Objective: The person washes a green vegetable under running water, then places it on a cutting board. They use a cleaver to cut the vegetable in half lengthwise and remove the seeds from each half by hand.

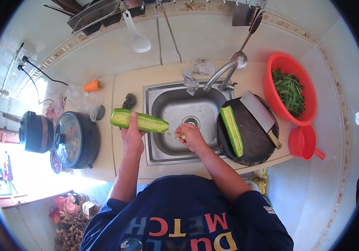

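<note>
My left hand (133, 139) grips a halved green gourd (149, 123), cut face up, over the left rim of the steel sink (147, 147). A pale hollow runs along the gourd's length. Above the basin, my right hand (192, 138) has its fingers curled around small pale-green bits of pulp (183, 136), just off the gourd's right end. More bits are beneath, near the drain (191, 120). A second gourd half (232, 131) lies on a dark round chopping board (251, 141). Beside it rests a cleaver (257, 109), its wooden handle towards me.
At right stand a red basin (269, 78) of leafy greens (288, 92) and a red dipper (303, 142). The faucet (218, 75) arches over the sink. A scouring pad (129, 101), a carrot (92, 86) and a lidded electric pot (88, 141) are at left.
</note>
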Demonstrator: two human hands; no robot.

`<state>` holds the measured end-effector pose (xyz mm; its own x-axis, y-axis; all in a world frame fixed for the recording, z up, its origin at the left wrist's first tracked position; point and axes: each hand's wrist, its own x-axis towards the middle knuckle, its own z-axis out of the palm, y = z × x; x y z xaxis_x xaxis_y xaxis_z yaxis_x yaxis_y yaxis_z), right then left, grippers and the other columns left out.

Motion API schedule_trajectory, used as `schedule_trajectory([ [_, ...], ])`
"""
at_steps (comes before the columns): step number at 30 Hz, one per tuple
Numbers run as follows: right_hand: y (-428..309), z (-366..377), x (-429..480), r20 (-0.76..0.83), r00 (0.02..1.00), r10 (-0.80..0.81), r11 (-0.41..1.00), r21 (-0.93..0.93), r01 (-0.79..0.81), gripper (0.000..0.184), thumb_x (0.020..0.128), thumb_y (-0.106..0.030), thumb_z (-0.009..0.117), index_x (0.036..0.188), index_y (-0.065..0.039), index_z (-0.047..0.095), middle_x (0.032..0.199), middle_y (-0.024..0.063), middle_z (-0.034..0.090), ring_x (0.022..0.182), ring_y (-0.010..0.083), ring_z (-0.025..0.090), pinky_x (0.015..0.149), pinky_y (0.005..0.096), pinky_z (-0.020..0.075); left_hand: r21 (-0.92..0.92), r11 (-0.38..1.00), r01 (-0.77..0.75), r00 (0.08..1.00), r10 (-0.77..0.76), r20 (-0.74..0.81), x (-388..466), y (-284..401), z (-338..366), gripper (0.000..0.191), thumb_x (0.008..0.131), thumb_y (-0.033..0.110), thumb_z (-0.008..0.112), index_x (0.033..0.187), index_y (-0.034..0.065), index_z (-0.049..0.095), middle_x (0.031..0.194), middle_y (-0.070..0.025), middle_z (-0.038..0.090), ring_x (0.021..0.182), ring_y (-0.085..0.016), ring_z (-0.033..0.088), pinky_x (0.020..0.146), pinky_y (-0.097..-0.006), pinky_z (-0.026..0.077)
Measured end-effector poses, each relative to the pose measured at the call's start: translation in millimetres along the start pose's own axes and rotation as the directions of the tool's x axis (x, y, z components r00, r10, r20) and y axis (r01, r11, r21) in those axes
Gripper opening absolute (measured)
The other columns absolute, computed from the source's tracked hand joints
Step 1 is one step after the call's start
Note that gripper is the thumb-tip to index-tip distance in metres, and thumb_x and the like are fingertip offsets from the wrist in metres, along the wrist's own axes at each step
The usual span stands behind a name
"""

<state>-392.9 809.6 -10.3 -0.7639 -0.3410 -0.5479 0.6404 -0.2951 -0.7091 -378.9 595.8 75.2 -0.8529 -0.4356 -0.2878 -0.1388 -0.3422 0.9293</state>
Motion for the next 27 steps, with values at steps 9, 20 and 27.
schedule_trajectory([
  [9, -1, 43, 9, -0.013, 0.896, -0.444, 0.678, -0.658, 0.327, 0.04, 0.087, -0.042, 0.076, 0.083, -0.003, 0.069, 0.072, 0.0092, 0.068, 0.067, 0.0181, 0.063, 0.062, 0.034, 0.0505, 0.142, 0.986, -0.09, 0.994, 0.08, 0.072, -21, -15, 18, 0.038, 0.103, 0.031, 0.065, 0.119, -0.0031, 0.062, 0.111, -0.013, 0.072, 0.099, -0.018, 0.068, 0.087, -0.0328, 0.055],
  [20, 9, 28, 26, -0.136, 0.952, -0.274, 0.847, -0.504, 0.171, 0.022, 0.084, -0.023, 0.07, 0.088, -0.001, 0.072, 0.076, 0.0139, 0.069, 0.07, 0.0235, 0.067, 0.065, 0.0365, 0.0523, 0.318, 0.922, -0.222, 0.962, 0.155, 0.223, -34, -18, 30, 0.033, 0.105, 0.028, 0.062, 0.118, -0.003, 0.062, 0.114, -0.0142, 0.071, 0.101, -0.02, 0.069, 0.09, -0.0336, 0.056],
  [27, -10, 2, -3, 0.001, 0.998, -0.057, 0.992, 0.114, 0.057, 0.016, 0.092, -0.007, 0.06, 0.106, -0.002, 0.066, 0.08, 0.0058, 0.061, 0.056, 0.0098, 0.051, 0.045, 0.0238, 0.0326, 0.022, 0.985, -0.169, 0.975, 0.164, 0.149, -20, 4, 21, 0.034, 0.107, 0.028, 0.057, 0.121, -0.0033, 0.058, 0.113, -0.0156, 0.07, 0.106, -0.025, 0.068, 0.094, -0.0389, 0.056],
])
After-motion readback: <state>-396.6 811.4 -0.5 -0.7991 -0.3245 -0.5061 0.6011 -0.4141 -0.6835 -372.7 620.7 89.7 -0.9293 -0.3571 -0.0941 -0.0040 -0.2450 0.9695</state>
